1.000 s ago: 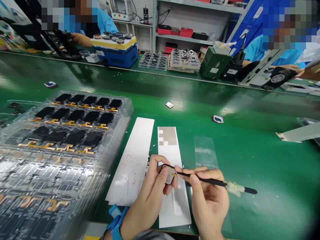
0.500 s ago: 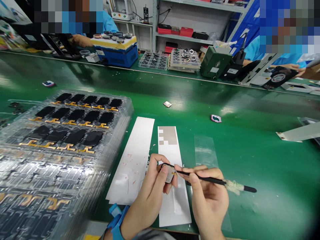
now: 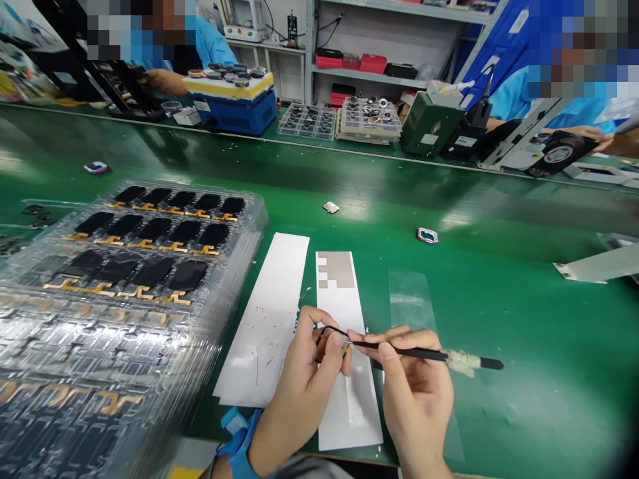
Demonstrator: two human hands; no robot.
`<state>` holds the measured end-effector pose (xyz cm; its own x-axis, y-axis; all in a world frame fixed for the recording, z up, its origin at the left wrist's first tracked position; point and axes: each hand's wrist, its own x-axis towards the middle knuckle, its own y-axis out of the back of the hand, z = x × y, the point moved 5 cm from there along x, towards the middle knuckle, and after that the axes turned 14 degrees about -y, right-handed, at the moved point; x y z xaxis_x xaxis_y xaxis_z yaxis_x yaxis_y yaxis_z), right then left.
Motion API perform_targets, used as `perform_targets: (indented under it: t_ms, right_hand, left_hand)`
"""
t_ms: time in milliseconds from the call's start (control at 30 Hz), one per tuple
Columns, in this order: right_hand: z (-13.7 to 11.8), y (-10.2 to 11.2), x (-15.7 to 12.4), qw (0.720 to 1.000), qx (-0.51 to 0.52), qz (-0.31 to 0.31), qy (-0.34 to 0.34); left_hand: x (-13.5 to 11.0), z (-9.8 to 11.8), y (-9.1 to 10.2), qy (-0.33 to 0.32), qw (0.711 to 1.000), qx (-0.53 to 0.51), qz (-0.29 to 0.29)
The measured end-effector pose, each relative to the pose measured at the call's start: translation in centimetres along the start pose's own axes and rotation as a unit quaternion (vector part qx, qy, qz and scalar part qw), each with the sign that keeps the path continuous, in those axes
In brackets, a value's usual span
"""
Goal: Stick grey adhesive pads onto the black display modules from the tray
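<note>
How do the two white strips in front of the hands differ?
The left strip is wider, leans right at its far end and carries red marks; the right strip is narrower, straighter and has a grey patch at its far end. The right strip runs beneath the left hand, pinching a small part, and the right hand, holding a black tool. Both are white and lie flat on the green table.

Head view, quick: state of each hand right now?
Left hand: closed on a small display module.
Right hand: closed on black tweezers.
</note>
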<state>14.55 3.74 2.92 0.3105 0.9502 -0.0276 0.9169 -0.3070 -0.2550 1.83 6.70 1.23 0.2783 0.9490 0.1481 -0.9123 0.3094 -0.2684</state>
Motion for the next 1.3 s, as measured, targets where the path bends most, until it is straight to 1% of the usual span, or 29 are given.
perform_targets:
  t_ms: [67,133,200,267,333,400,467,567,633,700,800,967,1100,1300]
  right_hand:
    - [-0.3,0.5,0.1,1.000,0.018,0.013,-0.008]
    - [-0.8,1.6,0.1,0.998,0.024,0.051,0.001]
    - [-1.2,3.1,-0.1,0.996,0.007,0.089,0.010]
    - [-1.1,4.6,-0.5,0.993,-0.031,0.112,0.000]
    - [-0.5,6.2,-1.1,0.989,-0.081,0.125,-0.018]
    - [0.3,7.7,-1.8,0.980,-0.139,0.139,-0.038]
    - [1.1,9.0,-2.5,0.970,-0.187,0.148,-0.056]
    - [1.9,10.1,-3.2,0.965,-0.201,0.153,-0.068]
    - [2.1,10.4,-3.5,0.968,-0.185,0.152,-0.073]
    - [2.3,10.4,-3.6,0.970,-0.172,0.149,-0.085]
    - [2.6,10.5,-3.5,0.970,-0.165,0.147,-0.105]
    - [2.6,10.4,-3.5,0.971,-0.161,0.141,-0.109]
    - [2.6,10.5,-3.5,0.971,-0.155,0.148,-0.107]
    - [2.6,10.6,-3.5,0.971,-0.153,0.152,-0.107]
  left_hand:
    - [0.1,-0.1,0.2,0.006,1.000,0.004,0.005]
    - [0.2,-0.1,0.3,0.017,1.000,0.022,0.005]
    - [0.2,-0.1,0.4,0.030,0.998,0.059,-0.006]
    - [0.1,0.0,0.2,0.043,0.993,0.100,-0.039]
    - [-0.2,0.2,-0.4,0.058,0.982,0.142,-0.108]
    - [-0.5,0.5,-1.4,0.059,0.962,0.191,-0.187]
    - [-0.8,0.6,-2.3,0.045,0.936,0.247,-0.247]
    - [-1.1,0.3,-3.7,0.015,0.898,0.313,-0.308]
    - [-1.2,-0.1,-4.6,-0.005,0.873,0.346,-0.344]
    - [-1.2,-0.5,-5.2,-0.024,0.851,0.374,-0.368]
    - [-1.2,-0.9,-5.5,-0.037,0.826,0.407,-0.388]
    - [-1.3,-0.9,-5.6,-0.050,0.803,0.438,-0.402]
    - [-1.4,-0.9,-5.7,-0.059,0.793,0.453,-0.402]
    - [-1.7,-1.2,-5.9,-0.068,0.789,0.460,-0.402]
